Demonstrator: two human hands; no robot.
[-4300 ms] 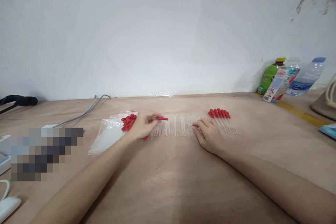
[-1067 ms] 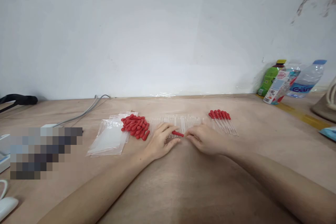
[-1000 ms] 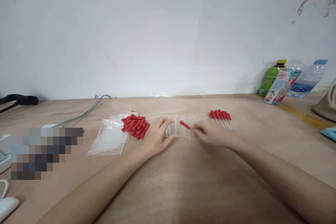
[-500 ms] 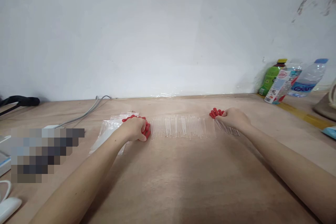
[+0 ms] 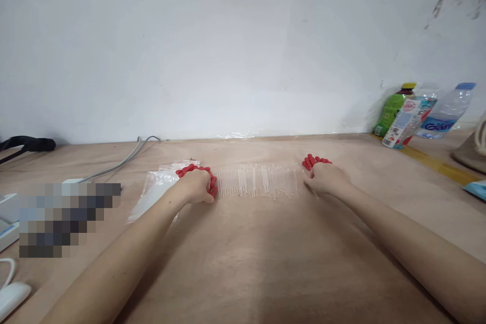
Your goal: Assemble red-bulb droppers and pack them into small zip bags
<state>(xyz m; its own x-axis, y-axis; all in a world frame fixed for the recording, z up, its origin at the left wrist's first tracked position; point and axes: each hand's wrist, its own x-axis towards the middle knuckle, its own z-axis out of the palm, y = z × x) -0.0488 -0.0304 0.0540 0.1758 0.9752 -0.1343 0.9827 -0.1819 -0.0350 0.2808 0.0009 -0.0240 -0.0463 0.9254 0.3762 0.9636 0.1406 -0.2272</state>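
Note:
My left hand (image 5: 195, 186) rests on a pile of small red rubber bulbs (image 5: 212, 186), fingers curled down into it; what they grip is hidden. To its right, a row of clear thin tubes (image 5: 261, 182) lies side by side on the wooden table (image 5: 266, 263). My right hand (image 5: 326, 178) sits at the row's right end, covering a group of tubes fitted with red bulbs (image 5: 315, 160). Its fingers are tucked under the back of the hand and do not show.
Clear plastic bags (image 5: 155, 196) lie left of the bulb pile. A grey cable (image 5: 125, 161) runs to the back left. Bottles (image 5: 408, 116) stand at the back right by the wall. A white object (image 5: 11, 299) lies at the near left edge.
The hands met at the tube row with one red bulb, then parted. The left went to the bulb pile and the right carried the red-tipped piece to the right-hand group, then slid slightly left.

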